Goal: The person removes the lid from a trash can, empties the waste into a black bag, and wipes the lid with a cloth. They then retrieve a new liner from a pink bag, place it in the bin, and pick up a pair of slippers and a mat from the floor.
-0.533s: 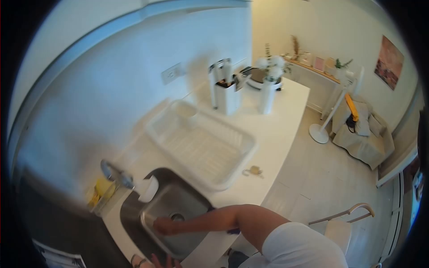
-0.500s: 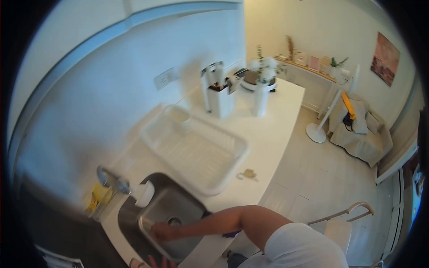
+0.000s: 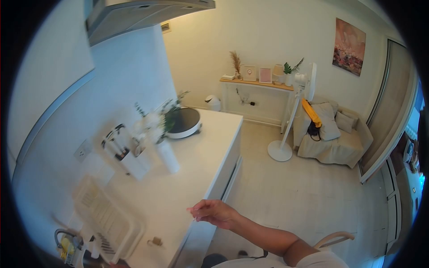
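Note:
My right hand (image 3: 213, 213) is raised over the front edge of the white counter (image 3: 178, 196), its fingers bent and drawn together. Whether something small is pinched between the fingertips I cannot make out. A small reddish patch at the bottom edge, beside the dish rack, may be part of my left hand; its fingers are hidden. The white dish rack (image 3: 107, 219) stands on the counter at the lower left. A small beige object (image 3: 155, 241) lies between the rack and the counter edge. The faucet (image 3: 67, 233) shows at the far lower left, with the sink mostly out of view.
On the counter stand a white utensil holder (image 3: 135, 163), a white vase (image 3: 168, 157) with flowers and a round black-topped appliance (image 3: 184, 121). Beyond are a standing fan (image 3: 280, 151), a covered armchair (image 3: 333, 145) and a narrow console table (image 3: 257, 83). A chair back (image 3: 335, 236) rises beside my arm.
My right hand has left the sink and come up over the counter's front edge. The view has swung right toward the room. My left hand has nearly gone out of sight.

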Available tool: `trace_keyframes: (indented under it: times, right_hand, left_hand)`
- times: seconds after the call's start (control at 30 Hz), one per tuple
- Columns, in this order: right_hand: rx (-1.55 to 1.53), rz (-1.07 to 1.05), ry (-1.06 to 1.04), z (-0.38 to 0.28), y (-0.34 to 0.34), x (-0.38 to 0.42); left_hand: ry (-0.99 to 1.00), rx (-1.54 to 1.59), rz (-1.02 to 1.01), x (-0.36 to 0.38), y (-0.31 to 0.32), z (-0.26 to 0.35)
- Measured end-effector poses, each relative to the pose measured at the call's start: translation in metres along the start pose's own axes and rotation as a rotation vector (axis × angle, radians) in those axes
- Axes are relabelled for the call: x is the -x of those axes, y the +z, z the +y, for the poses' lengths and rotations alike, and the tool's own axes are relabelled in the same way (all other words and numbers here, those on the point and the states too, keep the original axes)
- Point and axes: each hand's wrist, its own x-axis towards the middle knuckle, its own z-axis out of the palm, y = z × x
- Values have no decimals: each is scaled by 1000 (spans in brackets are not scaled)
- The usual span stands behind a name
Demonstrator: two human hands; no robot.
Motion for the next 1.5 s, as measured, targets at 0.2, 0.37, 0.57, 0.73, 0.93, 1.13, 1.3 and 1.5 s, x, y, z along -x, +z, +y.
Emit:
trace_keyframes:
  times: [0.2,0.37,0.57,0.73,0.93,1.13,1.3,1.5]
  right_hand:
    - [-142,96,-211,-118,-137,6]
    - [-196,219,-357,-248,-282,-28]
    - [-136,449,-429,-409,-408,-66]
    - [-98,580,-582,-523,-502,-102]
    - [-99,630,-411,-641,-656,-212]
    - [-3,492,-279,-774,-725,-390]
    - [123,347,-151,-834,-740,-546]
    - [23,266,-40,-864,-784,-720]
  left_hand:
    - [57,898,-357,58,71,202]
    - [-72,1250,-528,146,177,412]
    - [-213,1417,-846,191,292,616]
    - [-355,1419,-1051,226,378,729]
    - [-642,1363,-1181,280,481,817]
    - [-1124,1174,-1153,299,577,893]
    - [-1337,1106,-1038,311,687,955]
    - [-1424,1160,-1233,372,919,1029]
